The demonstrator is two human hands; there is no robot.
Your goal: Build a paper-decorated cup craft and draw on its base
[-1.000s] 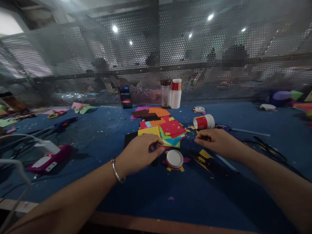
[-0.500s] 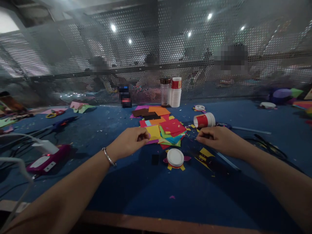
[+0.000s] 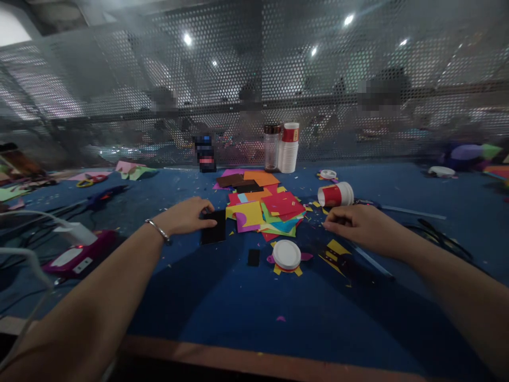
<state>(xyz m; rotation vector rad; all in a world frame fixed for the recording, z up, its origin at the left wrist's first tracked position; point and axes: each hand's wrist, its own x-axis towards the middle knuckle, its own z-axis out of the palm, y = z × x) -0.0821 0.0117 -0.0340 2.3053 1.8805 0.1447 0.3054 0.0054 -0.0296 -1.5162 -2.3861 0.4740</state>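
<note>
A black sheet of paper (image 3: 215, 232) is at my left hand (image 3: 183, 216), which has its thumb across the top and its fingers curled at the far left corner. My right hand (image 3: 352, 223) hovers over the table with thumb and fingers pressed together; whatever is between them, if anything, is too small to name. Just behind it a red-and-white paper cup (image 3: 336, 194) lies on its side. Between my hands sits a pile of coloured paper (image 3: 280, 209). Nearer me is a white cup lid (image 3: 287, 254) with yellow and purple paper pieces around its edge, beside a small black paper piece (image 3: 253, 257).
Stacked paper cups (image 3: 289, 151) and a clear bottle (image 3: 271, 151) stand at the back by the perforated screen (image 3: 222, 114). At left are a purple power strip (image 3: 85, 254) with cables, a glue gun (image 3: 105, 197) and scissors (image 3: 90, 181). Clear sticks (image 3: 371, 260) lie right.
My left hand has moved left from the paper pile, and the black sheet now shows under its thumb. My right hand has barely moved.
</note>
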